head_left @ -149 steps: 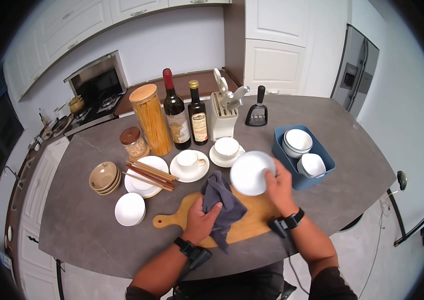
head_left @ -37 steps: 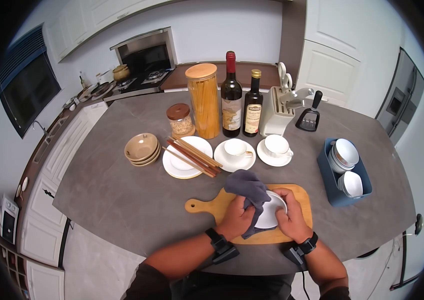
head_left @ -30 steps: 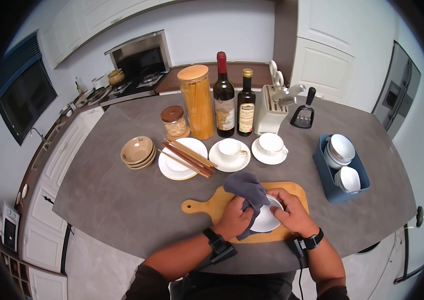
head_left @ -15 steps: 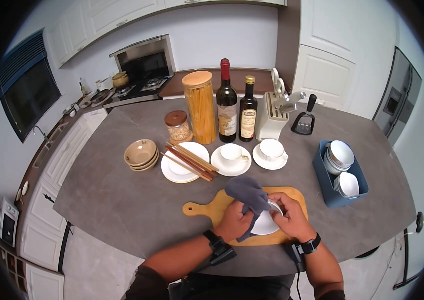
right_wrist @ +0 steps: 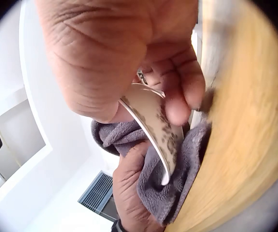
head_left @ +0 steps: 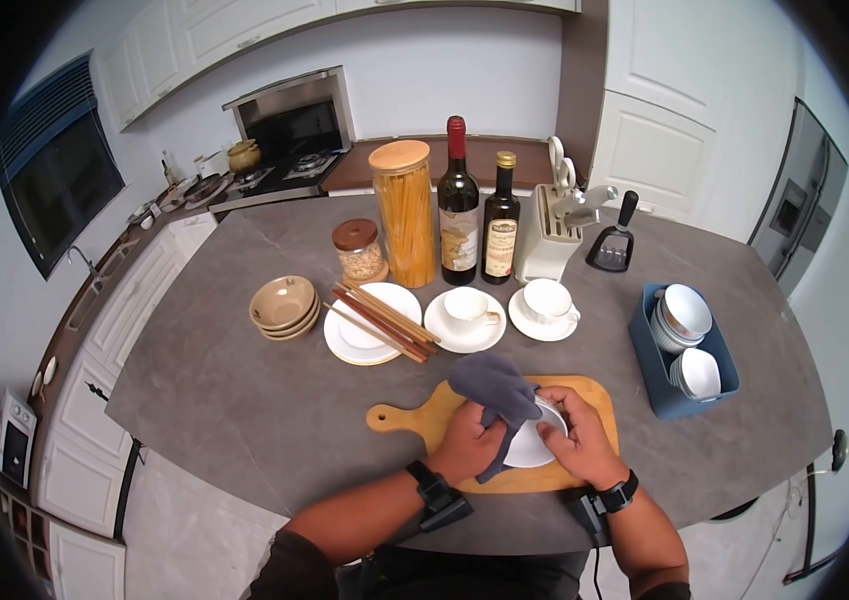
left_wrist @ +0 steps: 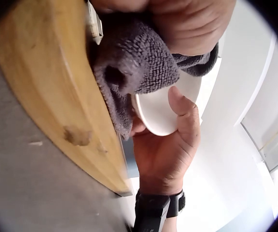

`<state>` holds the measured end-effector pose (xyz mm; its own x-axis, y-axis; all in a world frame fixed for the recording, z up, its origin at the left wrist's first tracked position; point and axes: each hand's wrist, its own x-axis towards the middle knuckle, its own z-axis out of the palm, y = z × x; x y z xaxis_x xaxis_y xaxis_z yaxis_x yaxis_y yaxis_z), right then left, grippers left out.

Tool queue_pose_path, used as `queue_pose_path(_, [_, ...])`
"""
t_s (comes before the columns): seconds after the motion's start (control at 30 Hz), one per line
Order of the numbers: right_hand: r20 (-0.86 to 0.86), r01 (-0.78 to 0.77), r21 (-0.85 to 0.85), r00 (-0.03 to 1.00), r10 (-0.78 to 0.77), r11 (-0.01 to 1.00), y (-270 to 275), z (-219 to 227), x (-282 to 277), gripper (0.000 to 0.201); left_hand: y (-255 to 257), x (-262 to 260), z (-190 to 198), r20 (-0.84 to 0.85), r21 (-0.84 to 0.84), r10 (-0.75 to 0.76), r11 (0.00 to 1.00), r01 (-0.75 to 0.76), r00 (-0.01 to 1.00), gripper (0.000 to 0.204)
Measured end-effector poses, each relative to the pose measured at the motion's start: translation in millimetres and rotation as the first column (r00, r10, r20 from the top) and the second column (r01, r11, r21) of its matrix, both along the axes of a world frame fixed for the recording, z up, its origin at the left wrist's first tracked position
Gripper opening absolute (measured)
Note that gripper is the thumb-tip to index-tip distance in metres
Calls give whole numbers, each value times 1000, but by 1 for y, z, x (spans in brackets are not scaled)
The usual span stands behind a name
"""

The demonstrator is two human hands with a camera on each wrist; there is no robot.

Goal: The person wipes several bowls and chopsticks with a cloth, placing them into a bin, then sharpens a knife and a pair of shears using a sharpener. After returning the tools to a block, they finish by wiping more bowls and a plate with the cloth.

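Over the wooden cutting board (head_left: 434,410), both hands hold a white bowl (head_left: 532,448) tilted on its side. Its outside carries a grey pattern, seen on the bowl (right_wrist: 160,130) in the right wrist view. My left hand (head_left: 466,445) grips a dark grey cloth (head_left: 492,385) draped over the bowl's left edge; in the left wrist view the cloth (left_wrist: 139,60) lies against the inside. My right hand (head_left: 584,440) grips the opposite rim, the thumb inside the bowl and the fingers against its outer side.
A blue bin (head_left: 679,385) with stacked white bowls stands right. Beyond the board are two cups on saucers (head_left: 464,335), a plate (head_left: 349,345) with chopsticks, and brown bowls (head_left: 284,305). Farther back stand a pasta jar (head_left: 406,225), a wine bottle (head_left: 458,230) and a knife block (head_left: 547,240).
Five seconds ago my right hand held a white dish away from the cloth, and a white bowl stood at the table's left; that spot is now bare. Lately the hands shift slightly around the bowl.
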<state>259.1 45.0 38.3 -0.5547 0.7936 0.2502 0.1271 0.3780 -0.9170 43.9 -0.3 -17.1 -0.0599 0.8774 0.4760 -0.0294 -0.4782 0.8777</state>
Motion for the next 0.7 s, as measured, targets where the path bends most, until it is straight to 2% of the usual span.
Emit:
queue_pose_path(0.07, [46,-4,42,999,2,999,1,0,3,43,-2,1,1,-99,-65,11,998,-17,995,30])
queue_pose_path(0.2, [61,-15,75,998,11,997,1,-6,3,48,-3,2,8,-89,-34,46,998,-49,995,30])
queue_pose_path(0.27, [-81,-28,-4,996,28,1000,-4,-8,-3,51,-1,1,6,-58,32,81,996,-79,995,29])
queue_pose_path(0.37, [-145,-51,-43,989,44,998,-4,-13,-8,53,-3,-2,8,-33,27,76,997,-75,997,30])
queue_pose_path(0.4, [-144,-53,-42,988,46,998,-3,-10,-7,53,-2,-3,7,-33,27,78,997,-77,996,30])
queue_pose_path(0.47, [33,-65,12,997,65,998,0,-1,-2,53,-1,-4,7,-123,5,82,997,-82,989,29])
queue_pose_path(0.57, [12,-92,-92,996,94,991,5,-6,7,51,-6,1,9,-108,-65,45,997,-52,993,30])
queue_pose_path(0.7, [-16,-76,-92,997,75,993,6,-14,5,51,-5,1,7,-118,-75,68,994,-77,991,30])
